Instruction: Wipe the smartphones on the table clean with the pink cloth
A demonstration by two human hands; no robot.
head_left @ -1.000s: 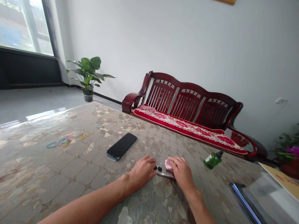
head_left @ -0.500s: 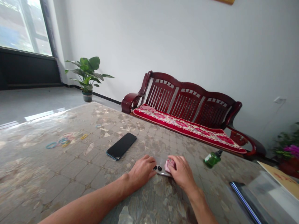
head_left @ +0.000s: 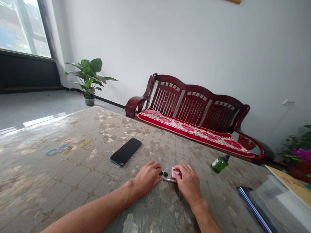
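Note:
A clear phone case [head_left: 168, 179] with dark round camera rings, possibly with a phone in it, lies on the patterned tabletop. My left hand [head_left: 148, 174] grips its left end, fingers bent over the edge. At the right end, my right hand [head_left: 188, 178] is closed on a small pink cloth [head_left: 174, 172] and presses it against the case's surface. Beyond my left hand lies a black phone [head_left: 125, 151], screen up, apart from both hands. A green spray bottle [head_left: 219, 164] lies tilted to the right of my right hand.
Coloured hair ties [head_left: 65, 148] are scattered on the table [head_left: 80, 174] at left. On the right lie a dark-edged folder [head_left: 255, 207] and a tan paper item [head_left: 289, 181]. Past the far edge stands a red wooden bench [head_left: 191, 103]; a potted plant [head_left: 89, 81] is on the floor.
My right hand has turned, its fingers now curled more tightly over the pink cloth, which looks more bunched. My left hand stays on the case. The view has shifted slightly.

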